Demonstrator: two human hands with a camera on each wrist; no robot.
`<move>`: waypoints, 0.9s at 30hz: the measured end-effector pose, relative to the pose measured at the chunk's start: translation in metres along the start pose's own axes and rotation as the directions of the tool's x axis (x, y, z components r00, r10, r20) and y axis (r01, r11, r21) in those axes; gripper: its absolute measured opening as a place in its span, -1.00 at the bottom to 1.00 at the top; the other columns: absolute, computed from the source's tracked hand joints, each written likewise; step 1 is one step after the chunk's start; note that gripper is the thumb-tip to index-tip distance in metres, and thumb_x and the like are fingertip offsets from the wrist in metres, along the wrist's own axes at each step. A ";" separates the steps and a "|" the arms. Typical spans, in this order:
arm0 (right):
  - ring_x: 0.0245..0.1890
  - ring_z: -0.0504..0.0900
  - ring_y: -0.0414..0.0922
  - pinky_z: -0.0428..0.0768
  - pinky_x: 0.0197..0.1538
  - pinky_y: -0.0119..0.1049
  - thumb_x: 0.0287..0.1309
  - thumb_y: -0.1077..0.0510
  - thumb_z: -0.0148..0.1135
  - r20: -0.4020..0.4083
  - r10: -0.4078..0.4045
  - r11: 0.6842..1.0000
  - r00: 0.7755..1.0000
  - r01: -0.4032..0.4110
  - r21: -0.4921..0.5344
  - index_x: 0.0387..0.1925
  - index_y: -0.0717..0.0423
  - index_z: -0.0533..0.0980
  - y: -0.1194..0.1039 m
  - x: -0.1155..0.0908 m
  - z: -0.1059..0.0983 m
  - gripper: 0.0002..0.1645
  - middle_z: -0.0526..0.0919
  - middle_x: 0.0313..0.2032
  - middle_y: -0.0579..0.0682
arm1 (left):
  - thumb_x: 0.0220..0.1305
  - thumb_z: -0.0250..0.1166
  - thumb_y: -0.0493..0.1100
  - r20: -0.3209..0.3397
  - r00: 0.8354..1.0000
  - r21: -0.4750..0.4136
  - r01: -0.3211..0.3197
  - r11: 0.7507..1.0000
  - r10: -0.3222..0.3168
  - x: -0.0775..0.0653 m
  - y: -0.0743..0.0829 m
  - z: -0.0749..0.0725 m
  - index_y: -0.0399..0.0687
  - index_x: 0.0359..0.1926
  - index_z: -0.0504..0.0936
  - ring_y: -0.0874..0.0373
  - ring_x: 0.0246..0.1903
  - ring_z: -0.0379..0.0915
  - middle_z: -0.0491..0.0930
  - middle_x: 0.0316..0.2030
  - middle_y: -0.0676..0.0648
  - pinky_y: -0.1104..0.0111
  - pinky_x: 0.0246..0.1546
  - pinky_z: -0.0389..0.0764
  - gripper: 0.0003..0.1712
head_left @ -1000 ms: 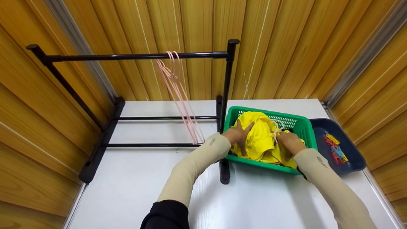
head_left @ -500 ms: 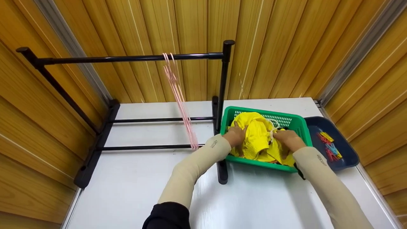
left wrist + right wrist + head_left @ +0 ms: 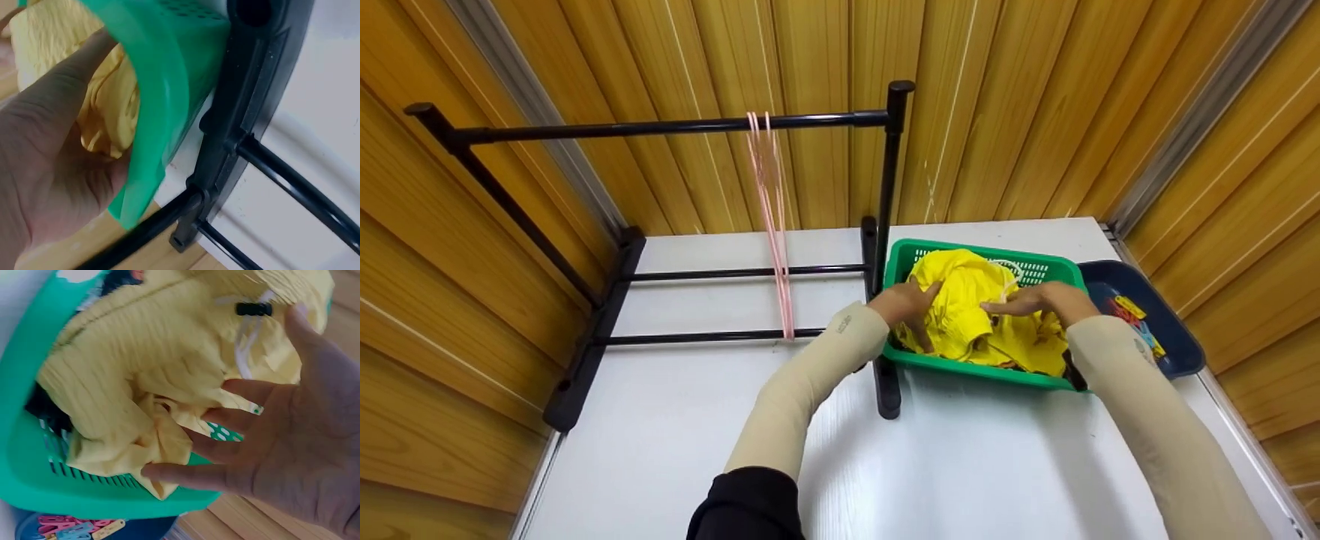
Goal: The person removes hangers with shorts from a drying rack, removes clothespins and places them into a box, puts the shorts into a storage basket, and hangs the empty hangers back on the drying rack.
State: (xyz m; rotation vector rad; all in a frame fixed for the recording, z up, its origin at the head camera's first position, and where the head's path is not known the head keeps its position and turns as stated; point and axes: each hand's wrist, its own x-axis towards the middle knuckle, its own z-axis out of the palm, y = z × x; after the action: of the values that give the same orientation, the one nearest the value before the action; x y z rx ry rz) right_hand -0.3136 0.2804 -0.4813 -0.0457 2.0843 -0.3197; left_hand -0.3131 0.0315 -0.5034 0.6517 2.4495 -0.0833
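A crumpled yellow garment [image 3: 960, 322] fills much of the green plastic basket [image 3: 982, 374]. It has gathered edges and a white drawstring [image 3: 1016, 271] with a black cord lock [image 3: 254, 309]. At the garment's left side, my left hand [image 3: 906, 306] reaches inside the basket wall, its fingers spread against the cloth. In the left wrist view, yellow cloth lies between the thumb and a straight finger. My right hand [image 3: 1039, 300] is over the garment's right part with fingers extended and apart. The right wrist view shows its thumb tip by the cord lock and its fingertips at the cloth.
A black clothes rack [image 3: 890, 172] stands close left of the basket; several pink hangers [image 3: 776, 225] hang from its top bar. Right of the basket, a dark blue tray [image 3: 1174, 330] holds several coloured clothes pegs [image 3: 1132, 309]. Darker cloth [image 3: 48, 408] shows beneath the garment. Wood-look walls surround the table.
My right hand's fingers were on the cloth beside the drawstring; now they are straightened and higher over it. My left hand remains at the garment's left side. The hangers have swung nearer vertical.
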 end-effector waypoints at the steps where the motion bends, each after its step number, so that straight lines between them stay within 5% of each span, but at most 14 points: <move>1: 0.48 0.08 0.46 0.21 0.47 0.32 0.31 -0.65 -0.36 -0.015 -0.007 1.000 1.000 0.006 -0.029 0.57 0.39 -0.26 -0.001 0.001 0.001 0.35 -0.15 0.52 0.54 | 0.10 0.47 0.34 0.037 0.999 -0.065 0.013 0.998 -0.011 -0.001 -0.002 -0.005 0.31 0.64 -0.39 -0.05 0.56 0.07 -0.27 0.64 -0.27 0.17 0.50 0.28 0.43; 5: 0.41 0.19 0.44 0.33 0.40 0.32 0.36 -0.57 -0.20 -0.081 0.024 1.000 0.996 -0.024 0.001 0.59 0.30 -0.34 -0.002 0.003 0.006 0.29 -0.15 0.52 0.52 | 0.19 0.48 0.13 0.114 0.993 -0.223 0.062 0.973 -0.037 -0.005 -0.007 -0.020 0.57 0.60 -0.44 -0.02 0.60 -0.05 -0.34 0.66 -0.11 0.09 0.53 0.22 0.37; 10: 0.32 0.27 0.38 0.39 0.34 0.35 0.40 -0.39 0.04 -0.152 0.015 0.998 0.988 -0.025 -0.059 0.60 0.23 -0.34 -0.002 0.004 0.014 0.22 -0.14 0.52 0.51 | 0.13 0.54 0.02 0.018 0.998 -0.244 0.057 0.968 -0.054 -0.006 -0.002 -0.023 0.58 0.56 -0.59 -0.05 0.49 0.19 -0.53 0.64 -0.13 0.19 0.39 0.44 0.51; 14: 0.32 0.22 0.41 0.29 0.37 0.41 0.39 -0.22 0.19 -0.184 0.009 1.000 0.983 -0.013 -0.021 0.58 0.18 -0.48 -0.001 0.005 0.018 0.28 -0.20 0.52 0.54 | 0.09 0.57 0.00 -0.064 0.997 -0.161 0.032 0.986 -0.043 -0.002 0.005 -0.019 0.52 0.60 -0.47 -0.06 0.52 0.14 -0.41 0.65 -0.14 0.20 0.46 0.35 0.49; 18: 0.32 0.26 0.41 0.24 0.39 0.42 0.33 -0.13 0.29 -0.213 -0.028 0.999 0.977 0.033 0.022 0.52 0.03 -0.71 -0.003 0.008 0.022 0.43 -0.23 0.51 0.58 | 0.09 0.57 0.00 -0.039 0.997 -0.046 0.058 0.997 -0.060 0.002 0.007 -0.017 0.39 0.64 -0.27 0.00 0.58 0.00 -0.06 0.64 -0.08 0.20 0.56 0.14 0.38; 23: 0.25 0.35 0.39 0.37 0.31 0.41 0.30 -0.18 0.30 -0.199 -0.033 0.995 0.979 0.014 -0.095 0.64 -0.10 -0.30 -0.016 0.012 0.027 0.22 -0.03 0.50 0.53 | 0.02 0.62 0.00 0.028 0.992 -0.022 0.127 0.992 -0.126 0.008 0.002 -0.014 0.33 0.63 0.01 0.04 0.55 0.05 0.12 0.58 -0.05 0.19 0.55 0.17 0.28; 27: 0.36 0.23 0.42 0.33 0.36 0.40 0.28 -0.25 0.29 -0.181 -0.005 0.989 0.983 -0.023 -0.149 0.63 -0.11 -0.07 -0.021 0.014 0.031 0.10 0.00 0.53 0.46 | -0.03 0.59 0.24 0.003 0.993 0.169 0.117 0.979 -0.119 0.014 0.001 -0.004 0.34 0.57 0.20 0.10 0.43 0.27 0.34 0.48 0.02 0.23 0.47 0.33 0.17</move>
State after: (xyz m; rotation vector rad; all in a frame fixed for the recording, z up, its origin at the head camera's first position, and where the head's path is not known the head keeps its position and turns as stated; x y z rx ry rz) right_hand -0.2962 0.2509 -0.5031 -0.1005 2.2856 -0.1654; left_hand -0.3246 0.0396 -0.5084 0.5747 2.4852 -0.3446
